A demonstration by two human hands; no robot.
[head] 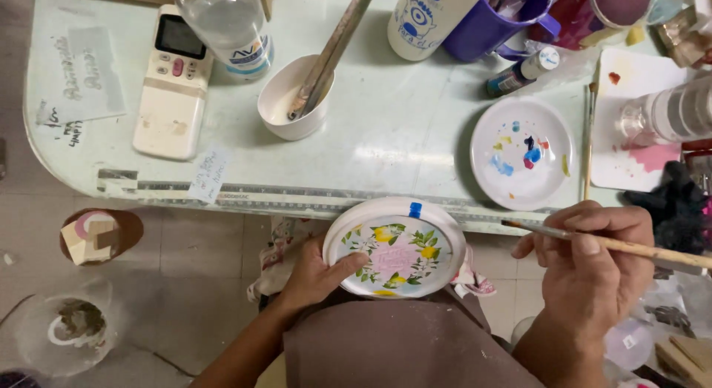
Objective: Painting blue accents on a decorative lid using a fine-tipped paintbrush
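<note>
My left hand (pixel 315 273) grips a small round white plate (pixel 445 232) by its left rim, thumb lying on its face. The plate is painted with green leaves, yellow lemons and a pink centre, and has a bit of blue tape on its top rim. It is held over my lap, just below the table's front edge. My right hand (pixel 589 258) holds a thin wooden paintbrush (pixel 630 247), its tip pointing left toward the plate, a short way from its right rim.
On the pale table (pixel 393 128) stand a white palette dish with paint dabs (pixel 523 152), a white cup with brushes (pixel 289 103), a remote control (pixel 169 80), a clear bottle (pixel 228 25), a purple mug (pixel 493 25) and a white board with paint smears (pixel 638 128).
</note>
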